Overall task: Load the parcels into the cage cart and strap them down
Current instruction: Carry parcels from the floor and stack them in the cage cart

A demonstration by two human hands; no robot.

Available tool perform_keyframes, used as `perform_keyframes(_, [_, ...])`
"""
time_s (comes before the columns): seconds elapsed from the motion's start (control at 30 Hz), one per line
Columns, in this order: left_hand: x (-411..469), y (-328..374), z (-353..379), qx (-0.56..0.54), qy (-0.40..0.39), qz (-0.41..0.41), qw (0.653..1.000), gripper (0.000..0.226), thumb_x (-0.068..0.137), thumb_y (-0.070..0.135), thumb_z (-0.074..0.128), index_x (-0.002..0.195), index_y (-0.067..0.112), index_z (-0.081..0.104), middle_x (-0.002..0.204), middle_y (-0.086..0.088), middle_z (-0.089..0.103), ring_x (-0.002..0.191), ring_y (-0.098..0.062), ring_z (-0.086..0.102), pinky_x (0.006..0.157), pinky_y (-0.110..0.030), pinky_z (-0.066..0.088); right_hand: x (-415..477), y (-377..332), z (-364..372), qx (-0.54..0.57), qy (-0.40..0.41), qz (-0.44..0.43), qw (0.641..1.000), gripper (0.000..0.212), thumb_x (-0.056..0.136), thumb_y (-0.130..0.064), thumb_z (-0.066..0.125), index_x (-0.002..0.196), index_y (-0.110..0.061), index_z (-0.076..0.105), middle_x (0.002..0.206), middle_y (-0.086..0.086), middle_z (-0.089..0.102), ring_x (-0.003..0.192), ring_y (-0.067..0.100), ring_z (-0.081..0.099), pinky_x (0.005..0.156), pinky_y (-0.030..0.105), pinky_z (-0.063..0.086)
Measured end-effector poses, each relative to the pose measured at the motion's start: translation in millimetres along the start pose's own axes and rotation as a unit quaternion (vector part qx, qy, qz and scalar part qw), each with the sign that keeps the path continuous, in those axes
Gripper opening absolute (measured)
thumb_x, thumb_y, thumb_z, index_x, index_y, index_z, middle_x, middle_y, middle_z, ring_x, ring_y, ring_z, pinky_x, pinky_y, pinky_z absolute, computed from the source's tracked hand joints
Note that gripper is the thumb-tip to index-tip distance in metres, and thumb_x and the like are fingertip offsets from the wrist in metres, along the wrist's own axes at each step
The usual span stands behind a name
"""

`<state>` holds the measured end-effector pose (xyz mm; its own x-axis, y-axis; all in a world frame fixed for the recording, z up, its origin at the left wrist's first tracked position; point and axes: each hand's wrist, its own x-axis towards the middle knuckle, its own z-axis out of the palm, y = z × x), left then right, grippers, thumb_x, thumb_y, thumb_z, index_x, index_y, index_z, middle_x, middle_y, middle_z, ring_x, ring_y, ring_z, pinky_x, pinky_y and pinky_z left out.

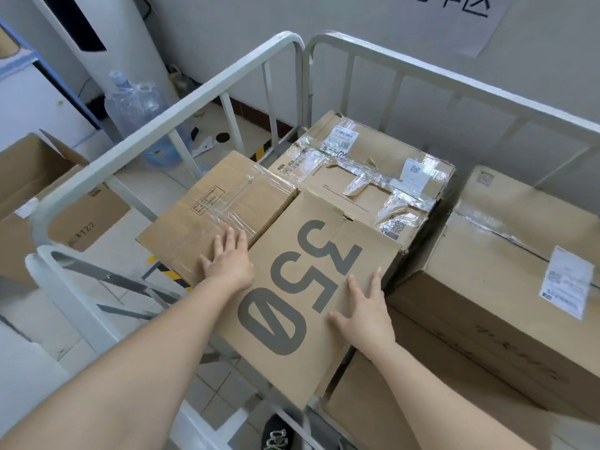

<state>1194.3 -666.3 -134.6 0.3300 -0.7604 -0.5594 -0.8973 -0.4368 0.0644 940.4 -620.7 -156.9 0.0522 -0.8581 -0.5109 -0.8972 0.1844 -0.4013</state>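
While both arms are stretched forward and down into the cart, nothing is clasped: each hand is laid flat with its fingers straight. The right hand (pixel 365 306) is pressed palm-down on the top of the parcel marked 350 (pixel 302 287), near its right edge, with the thumb spread toward the printed numerals. The left hand (pixel 227 264) is set palm-down at that parcel's left edge, its fingers reaching onto the taped parcel (pixel 214 206) just beside it. Both forearms are bare and are held almost straight from elbow to wrist.

The parcel marked 350 is seen inside the cage cart (pixel 181 115), lying flat among the others, its near corner pointed toward the camera. Touching its far edge, a worn parcel (pixel 363 170) with torn tape and 2 white labels is stacked against the cart's back rails. To the right, a large parcel (pixel 519 241) with a shipping label is set on top of a lower carton (pixel 422 394).

Outside the cart's white rails, an open carton (pixel 39 177) is seen on the floor at the left, and a water jug (pixel 133 105) wrapped in clear film is stood near the wall. A paper sign (pixel 454 21) is fixed to the wall behind.
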Motion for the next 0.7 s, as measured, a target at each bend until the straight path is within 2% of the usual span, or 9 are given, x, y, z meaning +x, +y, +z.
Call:
perform_keyframes(0.13, [13.5, -5.3, 1.2, 0.031, 0.020, 0.015, 0.999, 0.068, 0.102, 0.017, 0.037, 0.155, 0.031, -0.004, 0.162, 0.003, -0.017, 0.149, -0.032, -0.012, 0.111, -0.069, 0.017, -4.2, -1.9, 11.9, 0.071, 0.028, 0.004, 0.997, 0.090, 0.088, -0.044, 0.067, 0.156, -0.031, 0.010, 0.156, -0.007, -0.035, 0.149, 0.022, 0.020, 0.109, 0.038, 0.040])
perform_keyframes(0.23, [9.1, -7.8, 7.4, 0.060, 0.046, 0.032, 0.997, 0.072, 0.099, 0.006, 0.036, 0.155, 0.031, -0.002, 0.163, 0.003, -0.014, 0.149, -0.033, -0.007, 0.110, -0.067, 0.023, -8.8, -3.3, 15.8, 0.080, 0.037, 0.017, 0.996, 0.090, 0.088, -0.045, 0.067, 0.156, -0.031, 0.010, 0.156, -0.009, -0.034, 0.148, 0.021, 0.022, 0.108, 0.038, 0.042])
perform_keyframes(0.4, [8.3, -13.0, 4.5, 0.081, 0.045, 0.058, 0.994, 0.076, 0.097, 0.002, 0.038, 0.155, 0.033, 0.001, 0.163, 0.005, -0.012, 0.149, -0.032, -0.004, 0.110, -0.061, 0.029, -13.5, -5.6, 18.3, 0.072, 0.042, 0.032, 0.996, 0.090, 0.088, -0.046, 0.066, 0.157, -0.029, 0.010, 0.157, -0.009, -0.032, 0.147, 0.022, 0.025, 0.109, 0.038, 0.042])
perform_keyframes(0.7, [10.6, -14.2, -1.6, 0.108, 0.021, 0.075, 0.991, 0.074, 0.098, 0.008, 0.039, 0.155, 0.029, -0.002, 0.163, 0.000, -0.013, 0.149, -0.035, -0.004, 0.112, -0.060, 0.026, -8.7, -18.4, 10.8, 0.033, 0.011, 0.052, 0.998, 0.089, 0.091, -0.043, 0.063, 0.157, -0.027, 0.004, 0.159, -0.003, -0.029, 0.151, 0.025, 0.006, 0.112, 0.040, 0.038])
